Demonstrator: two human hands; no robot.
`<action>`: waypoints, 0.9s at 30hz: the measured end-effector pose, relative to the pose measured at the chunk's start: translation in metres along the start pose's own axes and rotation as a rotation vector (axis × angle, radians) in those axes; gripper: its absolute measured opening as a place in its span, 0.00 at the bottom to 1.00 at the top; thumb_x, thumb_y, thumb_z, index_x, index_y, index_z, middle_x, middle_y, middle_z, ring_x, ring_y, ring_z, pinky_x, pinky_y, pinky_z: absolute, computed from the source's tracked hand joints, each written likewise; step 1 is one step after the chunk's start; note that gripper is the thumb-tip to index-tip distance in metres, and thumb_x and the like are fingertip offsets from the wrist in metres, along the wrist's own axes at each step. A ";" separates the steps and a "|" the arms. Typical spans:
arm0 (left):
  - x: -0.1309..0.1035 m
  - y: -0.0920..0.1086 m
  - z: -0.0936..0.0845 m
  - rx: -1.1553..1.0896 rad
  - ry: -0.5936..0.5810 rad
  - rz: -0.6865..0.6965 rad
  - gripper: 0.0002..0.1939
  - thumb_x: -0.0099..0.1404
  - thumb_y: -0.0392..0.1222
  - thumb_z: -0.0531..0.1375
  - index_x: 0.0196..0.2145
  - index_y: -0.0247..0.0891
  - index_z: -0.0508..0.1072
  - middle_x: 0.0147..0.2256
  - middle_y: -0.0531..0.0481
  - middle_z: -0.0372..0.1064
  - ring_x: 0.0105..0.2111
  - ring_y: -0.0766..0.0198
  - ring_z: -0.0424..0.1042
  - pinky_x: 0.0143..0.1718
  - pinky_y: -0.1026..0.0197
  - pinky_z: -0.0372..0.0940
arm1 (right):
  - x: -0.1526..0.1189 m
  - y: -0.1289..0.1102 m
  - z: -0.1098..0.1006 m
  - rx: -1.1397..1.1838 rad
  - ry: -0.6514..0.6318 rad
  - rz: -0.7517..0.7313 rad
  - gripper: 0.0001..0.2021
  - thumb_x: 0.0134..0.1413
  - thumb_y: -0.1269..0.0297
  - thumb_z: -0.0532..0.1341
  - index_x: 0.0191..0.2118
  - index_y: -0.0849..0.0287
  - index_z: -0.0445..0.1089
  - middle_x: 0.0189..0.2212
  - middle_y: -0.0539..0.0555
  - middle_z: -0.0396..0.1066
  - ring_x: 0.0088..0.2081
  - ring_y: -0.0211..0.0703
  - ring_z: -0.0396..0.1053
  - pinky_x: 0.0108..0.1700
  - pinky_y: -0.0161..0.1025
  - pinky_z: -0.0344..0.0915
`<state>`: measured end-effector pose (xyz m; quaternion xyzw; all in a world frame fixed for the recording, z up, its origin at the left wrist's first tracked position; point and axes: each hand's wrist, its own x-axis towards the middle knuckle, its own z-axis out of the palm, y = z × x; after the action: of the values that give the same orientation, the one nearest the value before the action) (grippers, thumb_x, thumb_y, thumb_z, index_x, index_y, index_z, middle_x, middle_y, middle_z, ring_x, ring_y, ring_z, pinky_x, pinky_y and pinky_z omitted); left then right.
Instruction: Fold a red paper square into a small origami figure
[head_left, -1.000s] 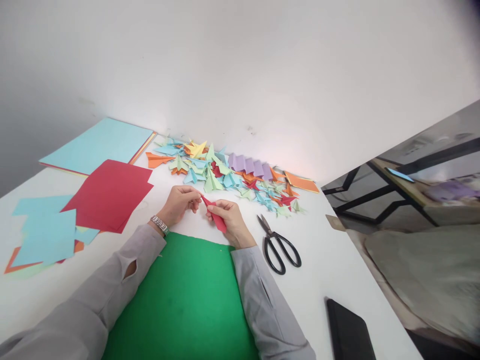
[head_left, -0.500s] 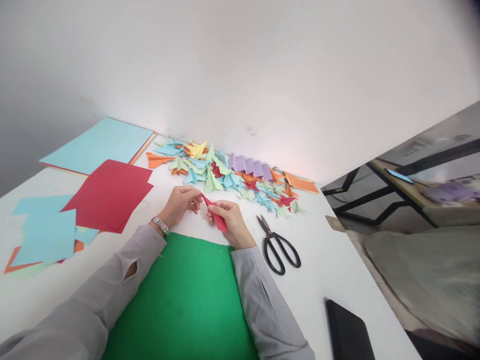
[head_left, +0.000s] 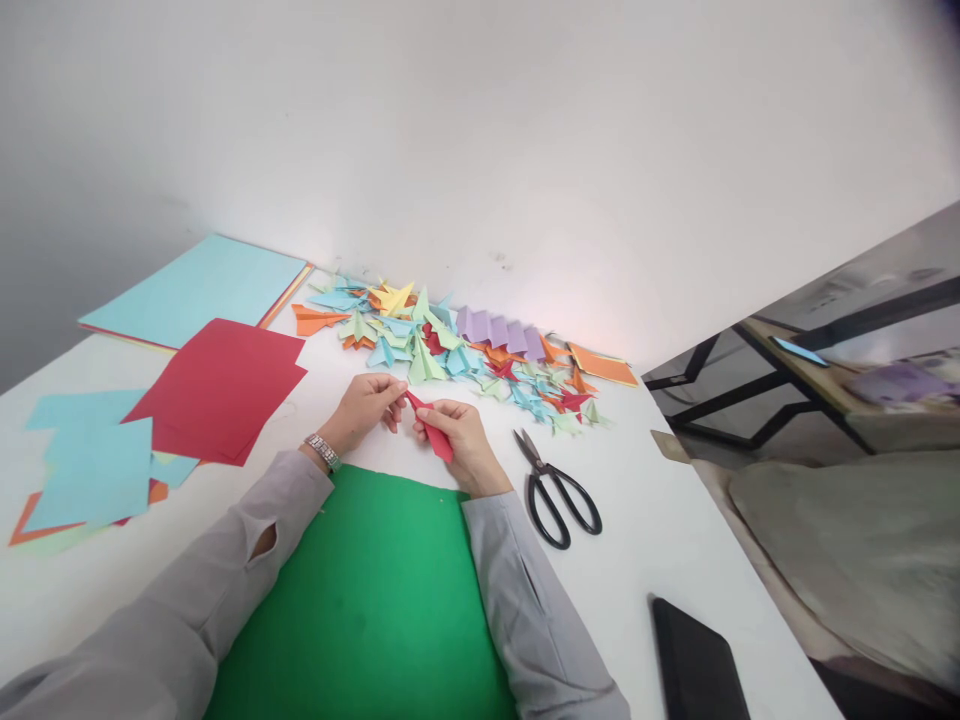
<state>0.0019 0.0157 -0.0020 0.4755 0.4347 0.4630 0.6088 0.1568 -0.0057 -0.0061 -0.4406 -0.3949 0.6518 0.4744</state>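
Note:
A narrow strip of folded red paper (head_left: 440,444) slants between my two hands, just beyond the far edge of a green mat (head_left: 375,580). My right hand (head_left: 465,445) is closed on its wider, nearer part, thumb on top. At the pointed far end, my left hand (head_left: 367,408) pinches the tip between thumb and fingers. Part of the paper is hidden by my right thumb and fingers. Behind my hands lies a heap of small folded paper planes (head_left: 426,345) in many colours.
Black-handled scissors (head_left: 551,490) lie right of my right hand, with a black flat object (head_left: 699,660) nearer. To the left are red sheets (head_left: 225,390), cut blue pieces (head_left: 97,475) and a stack of large sheets (head_left: 199,290). A wall (head_left: 480,150) rises behind the table.
My left hand has shifted very slightly right, its fingertips closer on the paper's tip. My right hand and the red paper stay almost where they were.

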 end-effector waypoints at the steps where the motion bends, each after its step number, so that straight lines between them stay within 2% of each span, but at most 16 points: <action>1: 0.000 -0.001 0.000 0.005 -0.001 0.001 0.16 0.57 0.49 0.63 0.21 0.33 0.69 0.15 0.52 0.65 0.14 0.70 0.64 0.15 0.67 0.61 | 0.000 0.000 0.000 0.001 0.004 0.002 0.09 0.33 0.62 0.71 0.20 0.61 0.74 0.17 0.51 0.73 0.17 0.34 0.66 0.22 0.33 0.63; 7: 0.001 -0.005 0.000 0.015 -0.013 0.036 0.18 0.59 0.50 0.61 0.20 0.35 0.66 0.15 0.54 0.63 0.13 0.71 0.63 0.14 0.67 0.60 | 0.000 -0.001 0.001 -0.007 -0.001 0.008 0.09 0.33 0.62 0.71 0.20 0.61 0.74 0.17 0.51 0.72 0.17 0.34 0.65 0.21 0.33 0.63; 18: 0.001 -0.005 0.000 0.002 -0.022 0.042 0.17 0.62 0.47 0.58 0.20 0.35 0.66 0.15 0.53 0.62 0.13 0.70 0.64 0.14 0.67 0.61 | -0.001 -0.002 0.002 0.005 -0.013 0.011 0.09 0.33 0.63 0.71 0.20 0.62 0.74 0.17 0.51 0.73 0.17 0.34 0.65 0.20 0.32 0.62; 27: -0.002 0.001 0.003 -0.064 0.015 0.028 0.19 0.58 0.52 0.62 0.21 0.34 0.67 0.18 0.53 0.64 0.15 0.70 0.64 0.14 0.66 0.62 | -0.002 -0.003 0.002 0.018 -0.007 0.019 0.10 0.33 0.63 0.72 0.20 0.62 0.74 0.17 0.51 0.73 0.17 0.34 0.66 0.19 0.31 0.62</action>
<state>0.0047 0.0135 -0.0004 0.4582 0.4174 0.4888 0.6140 0.1560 -0.0071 -0.0020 -0.4378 -0.3864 0.6615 0.4706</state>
